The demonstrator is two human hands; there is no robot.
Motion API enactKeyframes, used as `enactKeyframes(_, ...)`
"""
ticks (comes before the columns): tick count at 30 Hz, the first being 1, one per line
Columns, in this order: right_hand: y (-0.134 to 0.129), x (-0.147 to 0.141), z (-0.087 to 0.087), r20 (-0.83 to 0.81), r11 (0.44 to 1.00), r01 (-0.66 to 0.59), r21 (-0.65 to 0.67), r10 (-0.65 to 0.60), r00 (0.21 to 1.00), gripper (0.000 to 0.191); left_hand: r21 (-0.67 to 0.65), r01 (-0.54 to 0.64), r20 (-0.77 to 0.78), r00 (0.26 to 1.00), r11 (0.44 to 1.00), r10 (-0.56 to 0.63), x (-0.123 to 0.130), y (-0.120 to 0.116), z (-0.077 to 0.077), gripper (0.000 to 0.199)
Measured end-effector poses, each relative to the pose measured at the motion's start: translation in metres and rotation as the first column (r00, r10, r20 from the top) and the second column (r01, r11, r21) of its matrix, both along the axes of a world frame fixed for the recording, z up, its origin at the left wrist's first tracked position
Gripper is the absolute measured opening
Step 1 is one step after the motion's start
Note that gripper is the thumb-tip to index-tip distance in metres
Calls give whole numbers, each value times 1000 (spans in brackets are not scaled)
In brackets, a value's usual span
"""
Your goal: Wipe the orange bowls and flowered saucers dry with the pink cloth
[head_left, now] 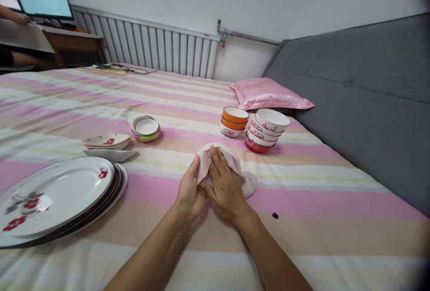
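Near the middle of the view, my left hand (190, 191) holds a white dish (208, 147) from its left side, thumb up at the rim. Most of the dish is hidden under a pale pink cloth (247, 183). My right hand (224, 186) presses the cloth onto the dish, its fingers together and pointing away from me. Beyond my hands stand a stack of orange and white bowls (234, 123) and a taller stack of white and red bowls (267, 130).
Large oval plates (67, 192) are stacked at the left, with boat-shaped dishes (106, 141) and small round dishes (147, 127) behind them. A pink pillow (270, 93) lies by the grey headboard (363, 76). A small black object (275, 215) is at right. Another person's arm (12, 14) shows far left.
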State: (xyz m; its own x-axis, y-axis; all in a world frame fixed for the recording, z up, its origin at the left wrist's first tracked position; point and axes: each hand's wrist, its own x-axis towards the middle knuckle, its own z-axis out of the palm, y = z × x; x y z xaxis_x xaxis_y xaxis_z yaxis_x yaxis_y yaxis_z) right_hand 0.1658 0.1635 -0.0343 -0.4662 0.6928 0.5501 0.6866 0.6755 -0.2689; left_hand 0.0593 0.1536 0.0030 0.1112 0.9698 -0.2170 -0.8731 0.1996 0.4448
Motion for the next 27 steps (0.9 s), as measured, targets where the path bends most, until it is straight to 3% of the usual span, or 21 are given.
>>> enactKeyframes(11, 0, 1, 0, -78, 992, 117, -41, -120, 990, 85, -56, 35, -22, 999, 998, -36, -1, -1, 6, 49)
enactKeyframes(16, 0, 1, 0, -94, 988, 137, -76, -144, 985, 86, -16, 50, -18, 999, 999, -50, -3, -1, 3, 52)
enactKeyframes(27, 0, 0, 0, -23, 994, 80, -80, -82, 996, 80, -6, -71, -3, 997, 997, 71, -11, 5, 2, 53)
